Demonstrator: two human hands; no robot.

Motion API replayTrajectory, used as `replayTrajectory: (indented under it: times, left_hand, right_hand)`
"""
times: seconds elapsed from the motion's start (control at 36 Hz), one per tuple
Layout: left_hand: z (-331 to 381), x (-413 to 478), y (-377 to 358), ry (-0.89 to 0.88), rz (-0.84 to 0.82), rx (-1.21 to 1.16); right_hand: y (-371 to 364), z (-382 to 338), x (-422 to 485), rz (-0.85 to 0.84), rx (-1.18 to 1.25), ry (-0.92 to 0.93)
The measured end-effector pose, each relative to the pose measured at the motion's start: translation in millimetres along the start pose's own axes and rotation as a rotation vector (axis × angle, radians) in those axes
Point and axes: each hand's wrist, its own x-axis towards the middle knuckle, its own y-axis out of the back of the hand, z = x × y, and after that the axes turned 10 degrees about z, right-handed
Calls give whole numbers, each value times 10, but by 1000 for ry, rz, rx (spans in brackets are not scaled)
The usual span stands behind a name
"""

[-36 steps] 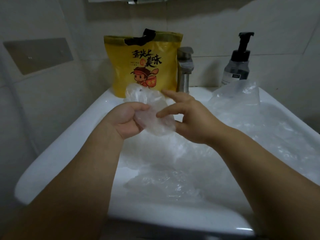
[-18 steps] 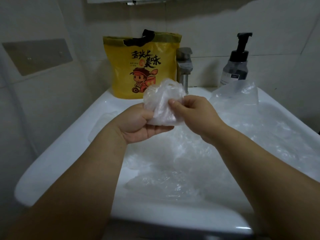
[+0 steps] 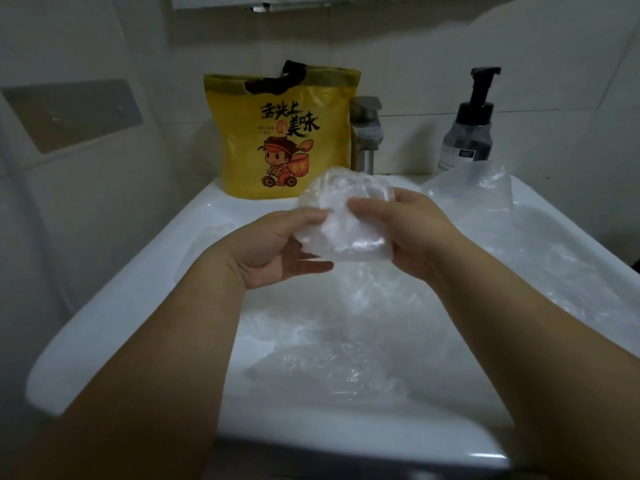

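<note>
Both my hands hold a crumpled clear plastic bag above the white sink. My left hand grips its left side, thumb on top and fingers underneath. My right hand grips its right side, with the thumb pressed into the front of the wad. The bag is bunched into a rounded lump between the two hands. More clear plastic bags lie loose in the basin below.
A yellow carry bag with a cartoon print stands at the back of the sink beside a metal tap. A dark pump bottle stands at the back right. Another clear bag drapes over the sink's right rim.
The loose bag has been gathered into a tight lump. My right hand went from open fingers to a grip on it, and both hands drew together around it.
</note>
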Motion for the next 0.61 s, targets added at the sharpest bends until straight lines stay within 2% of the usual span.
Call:
replayTrajectory:
  times: [0.11,0.19,0.25,0.31,0.36,0.44,0.5,0.61]
  left_hand:
    - [31,-6,9,-26,-17,5]
    - [-31,-4,-23,-13,2,130]
    - [-62,19,-36,-36,81,191]
    - [-67,65,-14,-61,182,130]
    - [-47,109,13,-93,288,40]
    - [-28,141,-5,-155,379,-59]
    - [-31,151,-9,-171,391,-99]
    - [-19,119,2,-149,290,-137]
  right_hand:
    - [28,-14,-59,-109,-303,106]
    - [8,24,-80,-179,-421,74]
    - [15,26,-57,-170,-369,12]
    - [44,-11,-36,-122,-182,-64]
    - [63,-57,-30,-188,-31,-146]
    - [25,-4,-75,-342,-70,-236]
    - [-39,66,-87,-326,-63,-226]
    - [-27,98,-13,-154,57,-204]
